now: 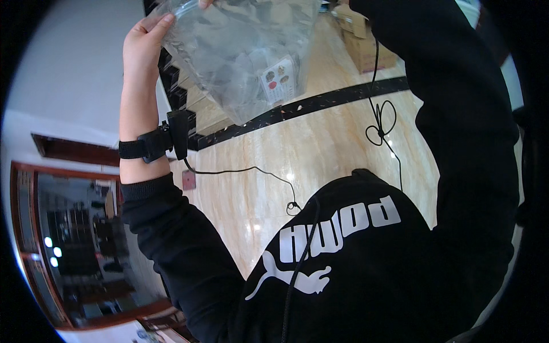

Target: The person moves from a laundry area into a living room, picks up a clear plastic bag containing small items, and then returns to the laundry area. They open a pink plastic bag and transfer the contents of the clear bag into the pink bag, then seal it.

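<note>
A clear plastic bag (pixel 240 51) hangs at the top of the view, its upper edge pinched between the thumb and fingers of my left hand (pixel 148 40). The bag is crumpled and cloudy; its contents are hard to make out. A white printed card or label (pixel 279 79) with small round pictures shows near its lower right corner. One fingertip (pixel 206 3) touches the bag at the top edge, probably of my right hand; the rest of that hand is beyond the frame. The right sleeve reaches up out of view. A black strapped device (pixel 165 137) is on my left forearm.
Black cables (pixel 253 168) run over the pale marble-look floor (pixel 240 193). Cardboard boxes (pixel 371 49) stand at the upper right. A black floor border (pixel 334 99) crosses beneath the bag. At left are a wood-framed glass door (pixel 43 240) and a small reddish object (pixel 188 180).
</note>
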Motion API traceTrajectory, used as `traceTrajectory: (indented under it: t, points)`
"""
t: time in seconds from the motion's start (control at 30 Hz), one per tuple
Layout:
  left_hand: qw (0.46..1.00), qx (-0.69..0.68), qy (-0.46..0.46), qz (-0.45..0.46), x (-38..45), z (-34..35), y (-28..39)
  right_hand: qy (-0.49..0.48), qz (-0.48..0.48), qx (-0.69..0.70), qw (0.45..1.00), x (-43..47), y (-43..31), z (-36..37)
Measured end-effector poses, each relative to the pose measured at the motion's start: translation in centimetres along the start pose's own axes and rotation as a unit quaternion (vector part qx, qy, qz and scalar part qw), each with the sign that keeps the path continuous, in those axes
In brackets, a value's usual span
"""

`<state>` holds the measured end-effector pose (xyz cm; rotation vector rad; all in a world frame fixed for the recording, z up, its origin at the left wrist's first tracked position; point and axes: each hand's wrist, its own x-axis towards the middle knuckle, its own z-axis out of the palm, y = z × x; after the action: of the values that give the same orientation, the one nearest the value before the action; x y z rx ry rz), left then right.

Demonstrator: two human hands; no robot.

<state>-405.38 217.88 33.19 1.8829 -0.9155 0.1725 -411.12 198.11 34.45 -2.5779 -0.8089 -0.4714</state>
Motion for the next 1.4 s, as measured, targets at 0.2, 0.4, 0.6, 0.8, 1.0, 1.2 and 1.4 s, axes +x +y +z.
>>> traceTrajectory:
  t: [0.2, 0.4, 0.6, 0.8, 1.0, 1.2, 1.4]
  points:
    - [0.997, 0.043, 0.053, -0.041, -1.7, -0.8, 3.3, -0.119, -0.079, 0.063, 0.988, -0.6, 1.5, -2.7]
    - [0.990, 0.083, 0.081, -0.085, -0.9, 1.2, 2.3, -0.252, -0.132, 0.071, 0.956, 1.8, 8.1, -3.6]
    - [0.947, 0.202, 0.159, -0.194, -1.6, 2.1, 3.8, -0.347, -0.210, 0.083, 0.910, 5.6, 11.7, -4.0]
    - [0.923, 0.156, 0.259, -0.238, -2.5, 3.3, 3.8, -0.371, -0.258, 0.214, 0.866, 8.1, 12.8, -0.8]
    - [0.885, 0.139, 0.350, -0.274, -3.5, 3.4, 0.6, -0.445, -0.298, 0.333, 0.776, 10.3, 12.6, 3.0]
    - [0.711, 0.262, 0.503, -0.417, -4.6, 3.7, -0.6, -0.411, -0.262, 0.346, 0.802, 11.9, 9.4, 8.2]
    - [0.700, -0.091, 0.389, -0.592, -9.1, 4.9, -0.6, -0.483, -0.229, 0.460, 0.709, 11.8, 2.2, 15.1]
